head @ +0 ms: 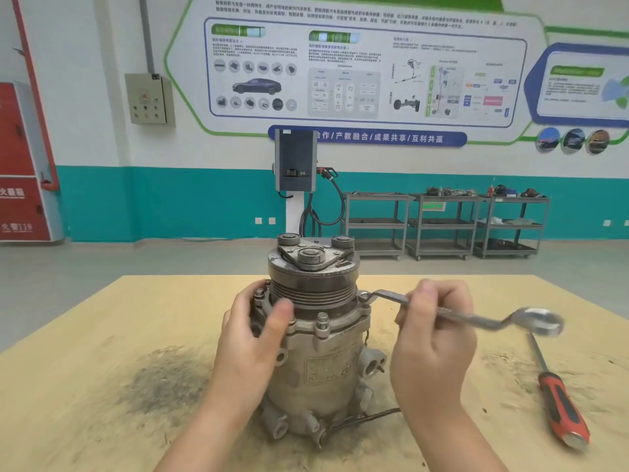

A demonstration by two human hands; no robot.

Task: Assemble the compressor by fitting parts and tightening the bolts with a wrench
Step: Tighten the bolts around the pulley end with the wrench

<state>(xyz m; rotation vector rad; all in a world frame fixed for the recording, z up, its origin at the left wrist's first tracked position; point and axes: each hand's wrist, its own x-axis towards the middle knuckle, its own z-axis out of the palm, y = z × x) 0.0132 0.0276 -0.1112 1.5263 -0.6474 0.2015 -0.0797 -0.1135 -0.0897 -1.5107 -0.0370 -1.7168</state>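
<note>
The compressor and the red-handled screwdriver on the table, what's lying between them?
In the head view, only bare tabletop separates the compressor from the screwdriver; the right hand and wrench are held above that stretch.

Your left hand point(253, 338) covers left flank of compressor point(316, 335); flange bolts there mostly hidden. Your right hand point(432, 349) hides mid-shank of wrench point(469, 315); ring end at centre right motion-blurred. Nameplate text on compressor body too worn to read. Both forearms cut off by bottom edge. Wall poster point(364, 69) small print illegible. Items on carts point(442, 223), right background, too small to identify.
</note>
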